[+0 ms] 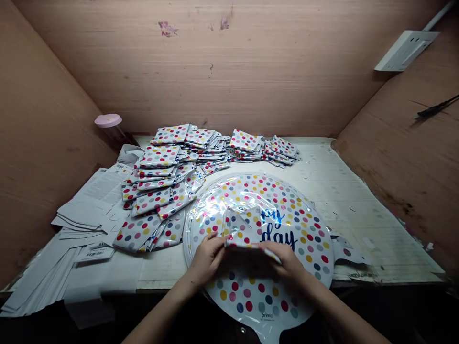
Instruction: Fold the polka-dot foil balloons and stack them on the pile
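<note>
A partly folded foil balloon [244, 227], white with coloured dots, is between my two hands above the table's front edge. My left hand [207, 258] pinches its left end between thumb and fingers. On the other end, my right hand [287, 260] is closed, its fingertips partly hidden. Beneath them lie flat round foil balloons [311, 229], one on another, with the same dots and blue lettering. The tail of the top one hangs over the front edge. Folded dotted balloons [158, 156] are piled behind and to the left.
More folded packets [245, 141] stand in stacks along the back. White printed cards and papers [89, 200] spread over the left side. A pink-lidded container [108, 120] stands at the back left corner. Wooden panels [229, 71] enclose the table, with a white socket box [405, 50] at right.
</note>
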Motion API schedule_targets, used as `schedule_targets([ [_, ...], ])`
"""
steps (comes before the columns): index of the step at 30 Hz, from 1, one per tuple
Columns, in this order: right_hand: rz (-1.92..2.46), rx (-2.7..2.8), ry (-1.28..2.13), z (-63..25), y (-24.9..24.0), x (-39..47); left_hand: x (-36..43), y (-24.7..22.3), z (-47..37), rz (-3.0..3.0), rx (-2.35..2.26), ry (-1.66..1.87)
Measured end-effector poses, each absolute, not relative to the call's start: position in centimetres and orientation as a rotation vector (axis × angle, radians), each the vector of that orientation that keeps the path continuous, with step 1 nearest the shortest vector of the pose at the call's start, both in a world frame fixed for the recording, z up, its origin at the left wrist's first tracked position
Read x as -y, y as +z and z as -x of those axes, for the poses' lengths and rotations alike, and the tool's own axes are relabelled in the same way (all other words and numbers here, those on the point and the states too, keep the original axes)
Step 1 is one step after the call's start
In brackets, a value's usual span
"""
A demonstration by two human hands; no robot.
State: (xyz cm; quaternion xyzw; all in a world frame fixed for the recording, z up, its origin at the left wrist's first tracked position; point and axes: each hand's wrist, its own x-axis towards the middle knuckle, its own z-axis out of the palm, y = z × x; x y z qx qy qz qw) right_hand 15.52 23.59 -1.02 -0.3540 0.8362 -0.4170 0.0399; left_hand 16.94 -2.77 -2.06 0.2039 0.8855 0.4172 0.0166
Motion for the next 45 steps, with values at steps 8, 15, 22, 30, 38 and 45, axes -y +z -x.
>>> schedule_targets([
  [8,0.121,-3.038,-0.984,-9.3,-0.4,-19.1,-0.7,-1.1,-13.9,0.275,-2.925,1.224],
  [15,0.958,-3.268,-0.386,-10.3,-1.6,-15.7,-2.0,-0.7,-13.7,0.403,-2.948,1.108],
  [22,1.071,-3.092,-0.231,-9.7,-3.3,-15.4,-1.9,-0.8,-15.0,0.392,-3.106,0.991],
  [30,1.05,-3.117,-0.157,-9.9,-3.4,-15.5,-0.4,0.7,-14.2,0.393,-2.87,0.865],
  [38,1.069,-3.126,-0.114,-10.1,-3.4,-15.6,-0.5,-0.9,-16.7,0.398,-3.111,0.698],
  [45,1.104,-3.142,-0.168,-10.0,-4.0,-15.9,-2.4,1.4,-13.5,0.505,-2.889,0.754],
])
